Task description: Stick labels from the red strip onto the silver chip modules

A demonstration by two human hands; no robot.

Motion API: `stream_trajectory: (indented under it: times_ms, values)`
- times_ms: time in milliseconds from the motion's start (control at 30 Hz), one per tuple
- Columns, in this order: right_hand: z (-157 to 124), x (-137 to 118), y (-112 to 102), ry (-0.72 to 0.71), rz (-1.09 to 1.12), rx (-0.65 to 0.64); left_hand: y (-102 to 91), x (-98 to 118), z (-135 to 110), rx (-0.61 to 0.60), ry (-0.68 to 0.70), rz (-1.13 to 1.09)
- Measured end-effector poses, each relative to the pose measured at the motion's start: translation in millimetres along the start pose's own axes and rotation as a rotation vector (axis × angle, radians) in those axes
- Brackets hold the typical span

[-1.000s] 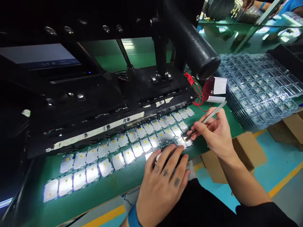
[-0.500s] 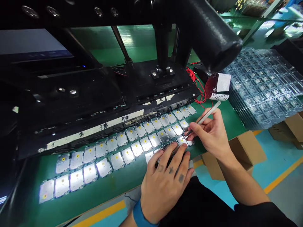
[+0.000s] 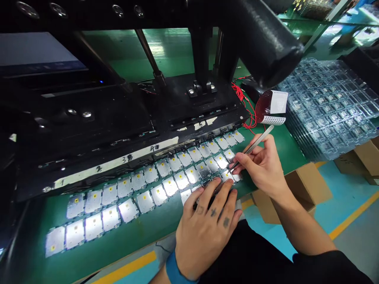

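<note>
My right hand [image 3: 263, 165] pinches the tweezers [image 3: 251, 149], their tip down at the right end of the silver plates [image 3: 166, 185]. My left hand [image 3: 207, 221] lies flat just beside it, fingers spread on the plates, gripping nothing. The plates sit in rows on a green mat [image 3: 142, 232] before a black fixture [image 3: 118, 118]. Clear trays [image 3: 328, 106] are stacked at the right, with cardboard boxes [image 3: 308, 189] on the blue floor [image 3: 349, 197].

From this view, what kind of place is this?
Most likely an electronics assembly workbench in a factory. Rows of small metal-covered boards lie on a green mat before a black press fixture; stacked clear trays of parts sit to the right, and the right hand holds tweezers.
</note>
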State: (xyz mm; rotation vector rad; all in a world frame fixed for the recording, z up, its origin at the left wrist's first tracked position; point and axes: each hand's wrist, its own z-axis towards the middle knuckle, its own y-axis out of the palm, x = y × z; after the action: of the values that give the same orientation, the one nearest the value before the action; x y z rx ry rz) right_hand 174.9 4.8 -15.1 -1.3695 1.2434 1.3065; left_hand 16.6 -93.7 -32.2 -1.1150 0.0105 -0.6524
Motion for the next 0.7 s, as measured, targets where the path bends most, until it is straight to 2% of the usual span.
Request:
stream_trajectory:
  times_ms: [200, 300, 500, 600, 700]
  values:
    - [1, 1, 2, -0.028, 0.009, -0.002, -0.4, 0, 0, 0.008, -0.005, -0.013]
    - [-2, 1, -1, -0.087, 0.031, 0.053, -1.1, 1, 0, 0.025, -0.007, -0.02]
    - [4, -15, -29, -0.263, 0.026, 0.159, -5.3, -1, 1, 0.01, -0.023, -0.028]
    - [17, -20, -45, -0.252, -0.049, 0.143, -7.8, 1, 0, -0.01, -0.022, -0.04]
    - [27, -14, -57, -0.21, -0.079, 0.073, -3.6, 9, 4, -0.063, -0.004, -0.046]
